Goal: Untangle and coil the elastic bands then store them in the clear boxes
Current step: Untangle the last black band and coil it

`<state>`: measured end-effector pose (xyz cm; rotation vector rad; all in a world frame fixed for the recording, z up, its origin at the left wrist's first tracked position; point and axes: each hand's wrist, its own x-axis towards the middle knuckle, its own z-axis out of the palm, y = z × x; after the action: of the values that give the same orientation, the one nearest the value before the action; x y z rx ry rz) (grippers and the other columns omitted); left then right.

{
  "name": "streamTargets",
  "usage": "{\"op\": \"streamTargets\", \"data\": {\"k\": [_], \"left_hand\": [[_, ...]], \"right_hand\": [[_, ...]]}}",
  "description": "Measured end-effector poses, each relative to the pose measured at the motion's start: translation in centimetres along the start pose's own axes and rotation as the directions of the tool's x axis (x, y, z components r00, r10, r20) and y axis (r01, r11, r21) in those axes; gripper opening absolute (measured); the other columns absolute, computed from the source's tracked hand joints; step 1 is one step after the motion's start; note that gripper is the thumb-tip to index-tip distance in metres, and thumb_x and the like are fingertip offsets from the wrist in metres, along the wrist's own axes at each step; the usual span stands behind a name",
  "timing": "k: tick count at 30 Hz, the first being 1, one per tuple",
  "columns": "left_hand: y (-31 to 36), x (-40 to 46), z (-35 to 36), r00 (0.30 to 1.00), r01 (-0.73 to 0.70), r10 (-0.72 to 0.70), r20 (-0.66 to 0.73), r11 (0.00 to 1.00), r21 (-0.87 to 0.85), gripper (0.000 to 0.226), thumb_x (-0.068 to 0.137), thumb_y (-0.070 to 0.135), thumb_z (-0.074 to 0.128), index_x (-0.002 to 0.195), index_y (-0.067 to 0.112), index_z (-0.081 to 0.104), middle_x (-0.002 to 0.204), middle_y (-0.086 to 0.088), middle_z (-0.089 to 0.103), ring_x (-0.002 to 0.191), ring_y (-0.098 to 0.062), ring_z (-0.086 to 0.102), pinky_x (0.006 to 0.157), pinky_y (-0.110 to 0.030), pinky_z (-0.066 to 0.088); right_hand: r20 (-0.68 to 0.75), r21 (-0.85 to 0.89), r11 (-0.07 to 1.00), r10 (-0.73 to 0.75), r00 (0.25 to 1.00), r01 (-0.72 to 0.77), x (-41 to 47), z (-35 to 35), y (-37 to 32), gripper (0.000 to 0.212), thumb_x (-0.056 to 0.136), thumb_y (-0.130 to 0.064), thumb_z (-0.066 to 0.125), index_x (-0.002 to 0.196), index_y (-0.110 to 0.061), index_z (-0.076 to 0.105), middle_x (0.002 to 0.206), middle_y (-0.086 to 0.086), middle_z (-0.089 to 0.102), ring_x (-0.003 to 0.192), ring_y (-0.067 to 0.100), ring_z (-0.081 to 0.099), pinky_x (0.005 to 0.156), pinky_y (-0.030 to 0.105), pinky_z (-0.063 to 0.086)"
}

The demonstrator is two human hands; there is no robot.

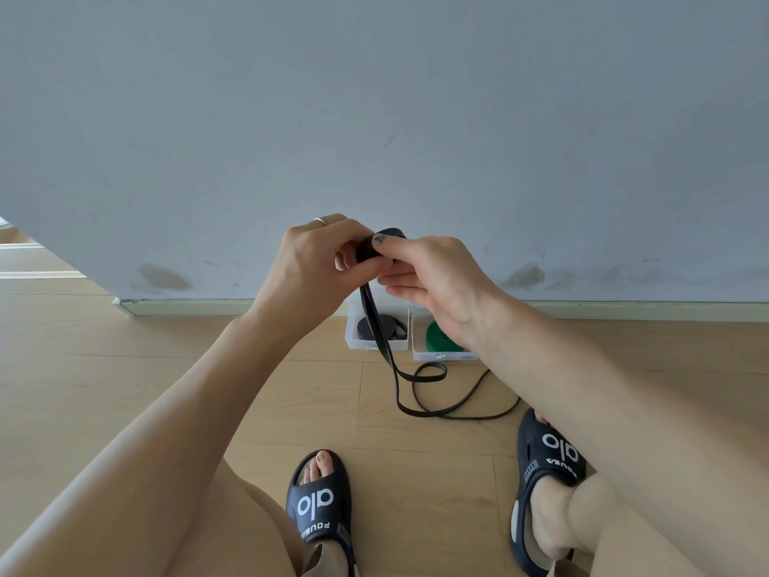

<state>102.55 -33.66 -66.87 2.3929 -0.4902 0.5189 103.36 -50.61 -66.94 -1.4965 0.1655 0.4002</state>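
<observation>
Above the left clear box (353,322), I am winding the black elastic band (389,351) into a coil, my left hand (316,260) and right hand (432,281) both pinching it (tail trailing on the floor), so next I judge more turns are needed.

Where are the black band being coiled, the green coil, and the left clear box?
black band (385,347): head view, on the strand hanging below the hands.
green coil (437,337): head view, on its visible left part, inside the right box.
left clear box (351,326): head view, on its left wall.
</observation>
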Motion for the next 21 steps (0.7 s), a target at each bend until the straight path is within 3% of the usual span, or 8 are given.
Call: {"op": "streamTargets", "data": {"k": [2, 6, 10, 12, 14, 17, 19, 21], "left_hand": [[-0.1, 0.0, 0.0, 1.000, 0.020, -0.020, 0.014, 1.000, -0.007, 0.008, 0.084, 0.017, 0.081, 0.088, 0.014, 0.075, 0.072, 0.009, 0.059, 0.071, -0.007, 0.055, 0.068, -0.014, 0.043], [0.1, 0.1, -0.3, 0.998, 0.037, -0.036, 0.047, 0.999, -0.031, 0.010, 0.089, 0.016, 0.078, 0.083, 0.010, 0.072, 0.071, 0.002, 0.060, 0.068, -0.015, 0.053, 0.067, -0.031, 0.047], [0.6, 0.3, -0.9, 0.964, 0.266, -0.264, 0.039, 0.930, -0.253, 0.018, 0.093, 0.023, 0.076, 0.082, 0.010, 0.071, 0.065, 0.005, 0.060, 0.062, -0.009, 0.051, 0.062, -0.018, 0.040], [0.7, 0.4, -1.3, 0.943, 0.325, -0.328, 0.059, 0.868, -0.376, 0.016, 0.094, 0.021, 0.073, 0.084, 0.009, 0.072, 0.069, -0.013, 0.062, 0.065, -0.013, 0.051, 0.064, -0.022, 0.041], [0.7, 0.4, -1.4, 0.936, 0.344, -0.342, 0.087, 0.830, -0.439, 0.016, 0.094, 0.022, 0.072, 0.086, 0.008, 0.072, 0.080, -0.028, 0.061, 0.069, -0.020, 0.051, 0.066, -0.028, 0.043], [0.7, 0.0, -1.7, 0.928, 0.369, -0.339, 0.152, 0.798, -0.476, 0.022, 0.096, 0.021, 0.070, 0.086, 0.001, 0.069, 0.079, -0.031, 0.057, 0.070, -0.021, 0.049, 0.065, -0.030, 0.042], [0.5, -0.2, -2.0, 0.927, 0.375, -0.335, 0.171, 0.792, -0.482, 0.024, 0.098, 0.021, 0.069, 0.084, 0.001, 0.068, 0.069, -0.014, 0.054, 0.069, -0.019, 0.045, 0.065, -0.032, 0.038], [0.3, -0.2, -2.3, 0.927, 0.374, -0.334, 0.170, 0.789, -0.487, 0.021, 0.098, 0.020, 0.069, 0.082, 0.007, 0.069, 0.065, 0.004, 0.054, 0.067, -0.013, 0.045, 0.064, -0.026, 0.037]], "right_hand": [[0.037, 0.033, 0.999, 0.015, 0.999, -0.016, 0.0, -0.2, -0.1, 0.037, 0.091, -0.029, 0.075, 0.111, 0.003, 0.073, 0.108, 0.022, 0.076, 0.101, 0.029, 0.075, 0.099, 0.042, 0.059], [0.157, 0.001, 1.000, 0.013, 0.988, -0.013, -0.1, -0.8, -0.5, 0.038, 0.091, -0.035, 0.074, 0.111, -0.002, 0.072, 0.104, 0.013, 0.074, 0.103, 0.023, 0.072, 0.108, 0.044, 0.052], [0.344, 0.053, 0.999, -0.012, 0.939, -0.007, 0.6, -1.4, -0.4, 0.060, 0.078, -0.048, 0.074, 0.130, -0.020, 0.064, 0.133, -0.005, 0.066, 0.131, 0.015, 0.058, 0.122, 0.044, 0.032], [0.468, 0.099, 0.994, -0.078, 0.880, 0.035, 0.6, -1.0, -0.2, 0.036, 0.086, -0.040, 0.067, 0.119, -0.026, 0.072, 0.130, -0.007, 0.069, 0.130, 0.013, 0.059, 0.121, 0.041, 0.032], [0.545, 0.084, 0.994, -0.103, 0.832, 0.068, 0.4, -0.2, 0.2, 0.024, 0.091, -0.037, 0.065, 0.104, -0.020, 0.077, 0.105, 0.002, 0.073, 0.107, 0.017, 0.069, 0.110, 0.040, 0.045], [0.539, 0.021, 0.999, -0.039, 0.841, 0.033, 0.1, 0.8, 0.8, 0.059, 0.091, -0.047, 0.065, 0.116, 0.007, 0.068, 0.062, 0.006, 0.050, 0.057, 0.017, 0.047, 0.079, 0.044, 0.054], [0.525, -0.016, 0.999, -0.029, 0.850, 0.044, 0.0, 0.3, 0.3, 0.059, 0.094, -0.054, 0.058, 0.108, 0.001, 0.071, 0.059, 0.002, 0.035, 0.053, 0.017, 0.023, 0.058, 0.032, 0.034], [0.556, -0.038, 0.999, -0.007, 0.831, 0.034, 0.1, -0.6, -0.5, 0.065, 0.095, -0.065, 0.051, 0.107, -0.004, 0.071, 0.063, 0.000, 0.040, 0.057, 0.017, 0.016, 0.056, 0.032, 0.017]]}}
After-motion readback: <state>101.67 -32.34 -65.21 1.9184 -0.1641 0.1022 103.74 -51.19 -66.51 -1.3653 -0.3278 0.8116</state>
